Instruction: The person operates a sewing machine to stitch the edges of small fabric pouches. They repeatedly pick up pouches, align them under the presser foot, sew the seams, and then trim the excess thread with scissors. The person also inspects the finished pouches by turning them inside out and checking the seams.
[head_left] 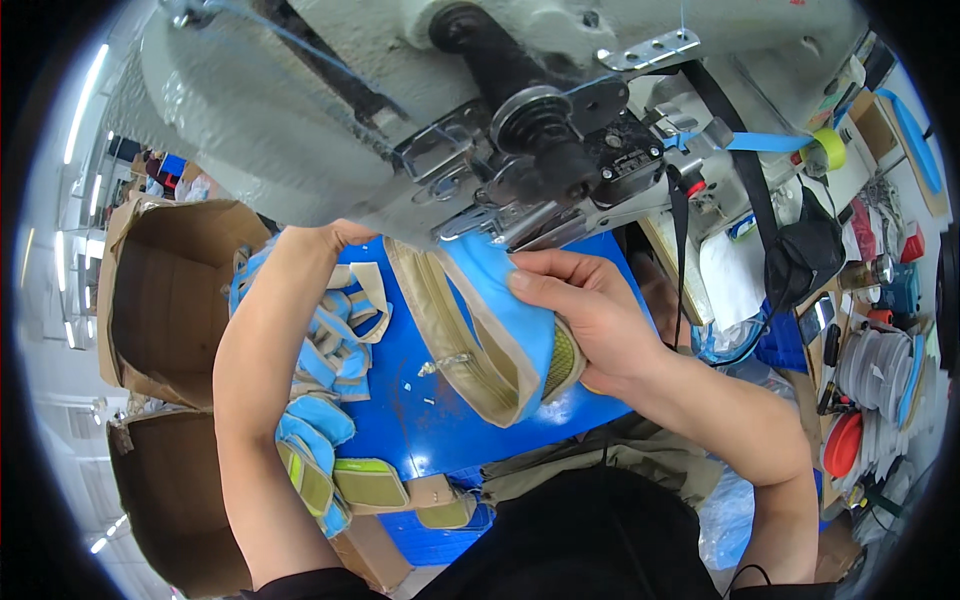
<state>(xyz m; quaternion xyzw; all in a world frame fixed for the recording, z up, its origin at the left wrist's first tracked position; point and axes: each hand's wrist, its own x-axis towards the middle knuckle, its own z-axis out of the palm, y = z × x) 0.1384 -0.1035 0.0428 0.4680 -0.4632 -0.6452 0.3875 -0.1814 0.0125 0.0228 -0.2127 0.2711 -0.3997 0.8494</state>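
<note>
A blue fabric pouch piece with beige edging and a zipper point(500, 290) hangs at the sewing machine point(280, 130), its upper end under the needle area. My right hand point(590, 310) pinches its right side between thumb and fingers, near a green mesh panel point(563, 360). A metal zipper pull point(450, 362) shows on the beige strip. My left hand point(345, 232) reaches behind the machine head, left of the pouch piece; its fingers are hidden there.
Blue and beige sewn pieces point(340, 330) lie on the left of the blue table point(430, 440), and more hang over its near edge. Two cardboard boxes point(120, 215) stand further left. Blue binding tape point(770, 141) runs from a yellow roll point(826, 150) at right.
</note>
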